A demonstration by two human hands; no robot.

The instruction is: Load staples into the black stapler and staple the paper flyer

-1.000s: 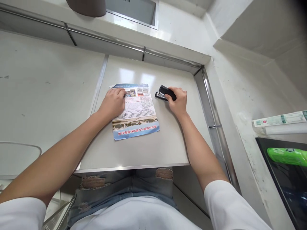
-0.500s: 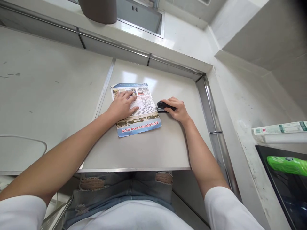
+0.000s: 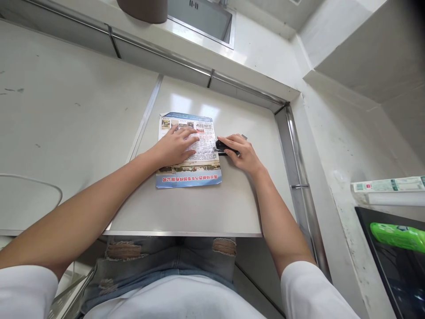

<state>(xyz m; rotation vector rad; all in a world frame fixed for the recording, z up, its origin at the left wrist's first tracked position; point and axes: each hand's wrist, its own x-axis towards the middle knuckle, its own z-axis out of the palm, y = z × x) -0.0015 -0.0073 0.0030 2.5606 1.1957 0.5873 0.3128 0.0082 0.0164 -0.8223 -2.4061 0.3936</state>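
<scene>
A printed leaflet (image 3: pixel 199 166) with blue borders and red lettering lies on the pale table. My left hand (image 3: pixel 177 146) rests flat on it, fingers spread, covering part of the print and photos. At the leaflet's right edge is a black stapler (image 3: pixel 223 145), its front end meeting the paper. My right hand (image 3: pixel 245 153) is wrapped round the stapler, with the thumb low on its side and the fingers on top. Whether the paper sits between the stapler's jaws I cannot tell.
A metal-edged table (image 3: pixel 186 212) lies in front of me, bounded by a raised ledge. Behind it are a sink (image 3: pixel 206 22) and a brown bin-like container (image 3: pixel 142 8). At right, a green bottle (image 3: pixel 396 237) lies on a black surface beside a long box (image 3: pixel 388 184).
The leaflet has turned slightly clockwise, and its lower edge now lies more level. My left hand has shifted a little right with it. The right hand keeps hold of the stapler.
</scene>
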